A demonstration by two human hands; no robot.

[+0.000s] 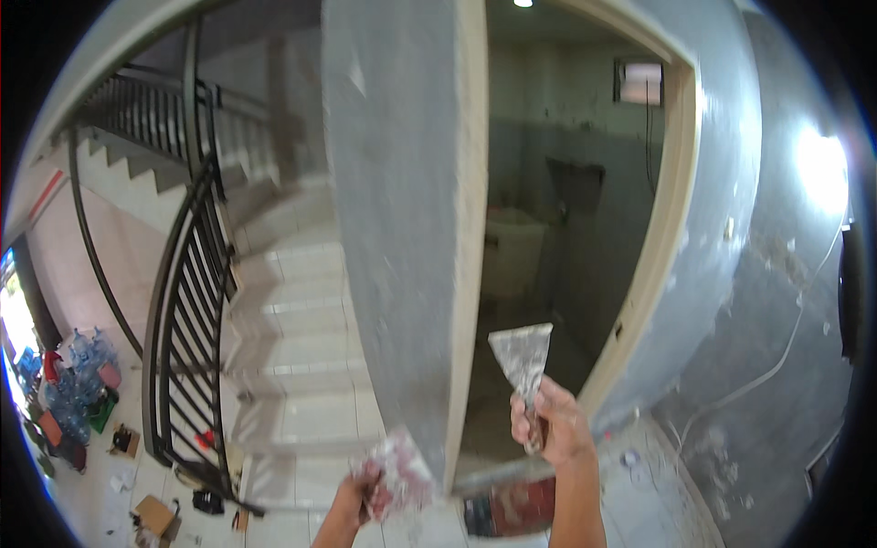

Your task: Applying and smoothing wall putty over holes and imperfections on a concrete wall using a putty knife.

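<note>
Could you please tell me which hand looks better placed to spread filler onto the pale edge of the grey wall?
Probably the right hand: it holds the wide metal putty knife blade-up beside the wall edge; the left hand holds a smeared reddish scraper lower down.

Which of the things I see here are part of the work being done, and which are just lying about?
In use:
- right hand holding a putty knife
- left hand holding a smeared red-and-white scraper
- grey plastered wall edge in front of them

Lying about:
- water bottles on the floor
- cardboard box
- black stair railing
</note>
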